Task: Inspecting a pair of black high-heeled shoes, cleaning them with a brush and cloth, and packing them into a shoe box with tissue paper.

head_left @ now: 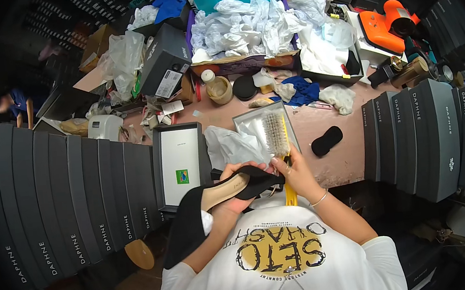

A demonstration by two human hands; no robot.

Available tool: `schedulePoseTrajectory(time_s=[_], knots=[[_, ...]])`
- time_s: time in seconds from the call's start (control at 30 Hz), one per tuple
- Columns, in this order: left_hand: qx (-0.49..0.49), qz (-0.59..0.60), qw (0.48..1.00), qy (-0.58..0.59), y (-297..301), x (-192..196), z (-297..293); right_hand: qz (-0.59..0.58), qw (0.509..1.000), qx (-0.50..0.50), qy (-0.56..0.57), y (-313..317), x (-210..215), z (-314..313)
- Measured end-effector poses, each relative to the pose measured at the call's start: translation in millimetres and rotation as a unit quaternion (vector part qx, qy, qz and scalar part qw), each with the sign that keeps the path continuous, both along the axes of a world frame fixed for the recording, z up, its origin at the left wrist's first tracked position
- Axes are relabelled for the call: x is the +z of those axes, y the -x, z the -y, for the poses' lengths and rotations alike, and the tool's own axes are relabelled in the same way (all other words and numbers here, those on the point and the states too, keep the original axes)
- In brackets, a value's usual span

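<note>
Head view showed me my left hand [229, 209] gripping a black shoe [223, 193] and my right hand [299, 173] grasping a yellow-handled brush [275, 133], by the near edge of the desk [343, 159].

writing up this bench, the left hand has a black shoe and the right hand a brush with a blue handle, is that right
Not quite: in the head view, the brush in the right hand has a yellow handle, not blue. The left hand does have a black shoe.
</note>
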State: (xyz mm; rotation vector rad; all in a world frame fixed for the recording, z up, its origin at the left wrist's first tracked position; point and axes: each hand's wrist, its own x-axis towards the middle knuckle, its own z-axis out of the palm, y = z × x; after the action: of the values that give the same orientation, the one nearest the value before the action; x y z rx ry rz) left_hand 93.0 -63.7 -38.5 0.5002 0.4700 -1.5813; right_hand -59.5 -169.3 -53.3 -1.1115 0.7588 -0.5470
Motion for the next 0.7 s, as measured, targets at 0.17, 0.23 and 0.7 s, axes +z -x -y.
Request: schedulePoseTrajectory(time_s=[0.17, 0.23, 0.7], knots=[[0.097, 0.01, 0.994, -0.055, -3.9, -47.6, -10.5, -0.117, 0.984, -0.123, -0.058, 41.6, 1.1, 31.9], [0.135, 0.058, 0.984, -0.102, -6.0, -49.8, -0.3, -0.131, 0.99, -0.056, 0.003, 64.1, 14.8, 39.6], [0.165, 0.281, 0.937, -0.124, -50.8, -112.8, -21.7, -0.028, 0.826, 0.512, 0.233, 20.1, 56.6, 14.8]])
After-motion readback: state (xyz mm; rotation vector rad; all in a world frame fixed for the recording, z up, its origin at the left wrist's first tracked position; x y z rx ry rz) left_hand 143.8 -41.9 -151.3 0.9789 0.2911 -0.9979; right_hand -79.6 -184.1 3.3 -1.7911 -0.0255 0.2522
